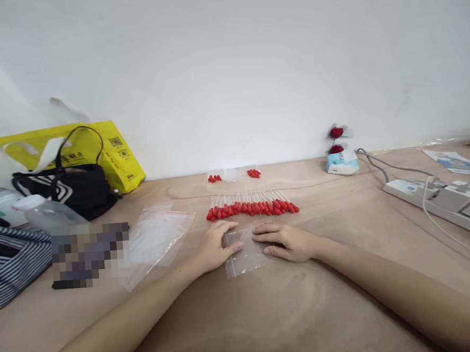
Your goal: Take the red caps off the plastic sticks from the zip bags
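A clear zip-lock bag (246, 263) lies flat on the table in front of me. My left hand (217, 247) is at its left edge, thumb resting on the plastic and fingers curved apart from it. On the bag's right part lies my right hand (292, 241), palm down with fingers stretched out. Just beyond both hands is a row of thin clear droppers (253, 208), their red bulbs towards me. Farther back, near the wall, a clear bag (235, 174) has small red bulbs (254, 173) at either end.
A stack of clear bags (154, 234) lies to the left, beside a pixelated patch. Beyond are a black bag (80, 191), a yellow bag (124, 156), a plastic bottle (50, 211) and a striped pouch (13, 264). On the right are a tissue pack (341, 163) and a power strip (439, 200) with cables.
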Tool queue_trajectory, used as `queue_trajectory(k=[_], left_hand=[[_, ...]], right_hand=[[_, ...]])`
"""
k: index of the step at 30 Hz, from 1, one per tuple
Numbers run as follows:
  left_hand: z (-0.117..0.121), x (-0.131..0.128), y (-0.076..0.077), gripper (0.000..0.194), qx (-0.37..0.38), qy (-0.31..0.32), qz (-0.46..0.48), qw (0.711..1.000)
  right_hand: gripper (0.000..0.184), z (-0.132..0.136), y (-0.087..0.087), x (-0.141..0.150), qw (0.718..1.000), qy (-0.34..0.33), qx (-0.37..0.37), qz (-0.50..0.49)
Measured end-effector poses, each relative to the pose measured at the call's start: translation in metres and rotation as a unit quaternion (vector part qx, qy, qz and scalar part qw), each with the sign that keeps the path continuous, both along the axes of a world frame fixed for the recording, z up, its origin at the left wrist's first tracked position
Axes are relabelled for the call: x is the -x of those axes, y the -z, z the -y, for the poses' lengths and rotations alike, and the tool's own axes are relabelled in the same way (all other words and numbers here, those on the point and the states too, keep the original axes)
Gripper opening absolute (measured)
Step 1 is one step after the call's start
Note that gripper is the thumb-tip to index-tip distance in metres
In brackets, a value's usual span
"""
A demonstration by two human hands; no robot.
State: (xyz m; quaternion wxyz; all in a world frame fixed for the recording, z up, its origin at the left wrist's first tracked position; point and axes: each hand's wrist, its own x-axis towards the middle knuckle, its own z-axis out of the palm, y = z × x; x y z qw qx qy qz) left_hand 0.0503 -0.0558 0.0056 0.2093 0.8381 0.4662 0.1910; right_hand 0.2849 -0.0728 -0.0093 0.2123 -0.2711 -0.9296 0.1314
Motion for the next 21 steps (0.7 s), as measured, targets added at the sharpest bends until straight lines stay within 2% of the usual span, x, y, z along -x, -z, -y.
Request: queue_trajectory(k=[2, 5, 8, 9, 11, 14, 16, 18, 21], left_hand=[[-0.003, -0.001, -0.002, 0.055, 0.062, -0.043, 0.024, 0.997], [0.002, 0.002, -0.009, 0.047, 0.144, -0.028, 0.022, 0.989], [0.011, 0.023, -0.020, 0.032, 0.089, -0.021, 0.060, 0.994], [0.014, 0.036, -0.024, 0.031, 0.052, -0.044, 0.076, 0.995], [0.017, 0.068, -0.031, 0.037, 0.011, -0.135, 0.105, 0.985], [0.018, 0.124, -0.036, 0.047, -0.043, -0.277, 0.136, 0.950], [0.019, 0.155, -0.032, 0.048, -0.041, -0.326, 0.076, 0.941], [0.021, 0.174, -0.026, 0.046, -0.079, -0.365, -0.070, 0.925], [0.024, 0.175, -0.020, 0.042, -0.178, -0.345, -0.235, 0.891]], right_hand=[[0.036, 0.000, 0.001, 0.003, 1.000, -0.019, 0.002, -0.010], [0.036, 0.002, 0.004, 0.006, 0.999, -0.021, -0.001, -0.032], [0.036, 0.003, 0.006, 0.005, 0.999, 0.014, -0.011, -0.043], [0.036, 0.003, 0.006, 0.005, 0.999, 0.026, -0.014, -0.044], [0.035, 0.003, 0.007, 0.003, 0.998, 0.043, -0.016, -0.043], [0.034, 0.003, 0.008, 0.003, 0.998, 0.055, -0.016, -0.038], [0.033, 0.003, 0.008, 0.003, 0.998, 0.057, -0.014, -0.035], [0.033, 0.003, 0.008, 0.003, 0.998, 0.059, -0.013, -0.035], [0.034, 0.004, 0.007, 0.003, 0.997, 0.064, -0.010, -0.031]])
